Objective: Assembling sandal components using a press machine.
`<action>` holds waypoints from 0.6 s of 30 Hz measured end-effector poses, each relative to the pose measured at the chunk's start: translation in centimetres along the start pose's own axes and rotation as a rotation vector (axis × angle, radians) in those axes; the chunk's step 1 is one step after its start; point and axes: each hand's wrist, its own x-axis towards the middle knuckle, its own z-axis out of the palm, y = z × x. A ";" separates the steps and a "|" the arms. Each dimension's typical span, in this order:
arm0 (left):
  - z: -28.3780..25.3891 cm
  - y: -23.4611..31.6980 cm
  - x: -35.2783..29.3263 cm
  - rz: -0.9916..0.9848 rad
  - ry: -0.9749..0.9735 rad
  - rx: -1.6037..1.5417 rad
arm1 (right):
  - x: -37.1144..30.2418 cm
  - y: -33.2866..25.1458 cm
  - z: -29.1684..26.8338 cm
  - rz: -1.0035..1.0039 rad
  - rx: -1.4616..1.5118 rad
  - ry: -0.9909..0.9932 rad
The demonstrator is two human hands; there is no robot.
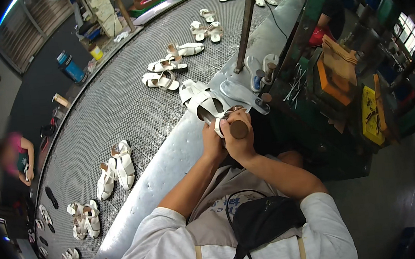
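A white strappy sandal (205,104) is held up in front of me over the metal ledge, its toe pointing away. My left hand (212,141) is closed around its heel end, with the thumb near the back strap. My right hand (240,144) is closed at the same end, touching the left. A brown round-ended knob (239,129) sticks up at the right hand; what it joins is hidden. Another white sandal (191,88) lies just beyond the held one. Close on the right is a grey shoe form (244,96) with a similar brown knob.
White sandals (122,166) stand in groups on the curved mesh-topped table (142,115). A smooth metal ledge (170,152) edges it. An upright metal post (246,27), more shoe forms (254,73) and a green machine frame (302,32) stand right. Another person (19,153) works far left.
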 end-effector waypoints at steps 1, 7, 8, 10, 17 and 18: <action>0.2 0.2 -0.6 0.001 -0.035 -0.008 | -0.3 0.3 -0.4 -0.002 0.000 0.006; 4.6 1.6 -4.1 -0.032 -0.093 -0.091 | -5.5 1.5 -6.9 -0.094 0.007 -0.244; 5.3 1.9 -5.3 -0.087 -0.140 -0.112 | -5.1 1.1 -7.6 -0.087 0.002 -0.234; 4.4 0.7 -6.3 -0.113 -0.293 -0.034 | -3.7 -0.4 -8.9 0.170 0.100 -0.424; 7.6 9.7 -6.2 0.257 -0.205 -0.225 | -5.3 -0.5 -12.9 -0.015 -0.261 -0.396; 7.2 11.2 -5.9 0.248 -0.217 -0.229 | -5.5 -1.2 -13.2 -0.060 -0.283 -0.446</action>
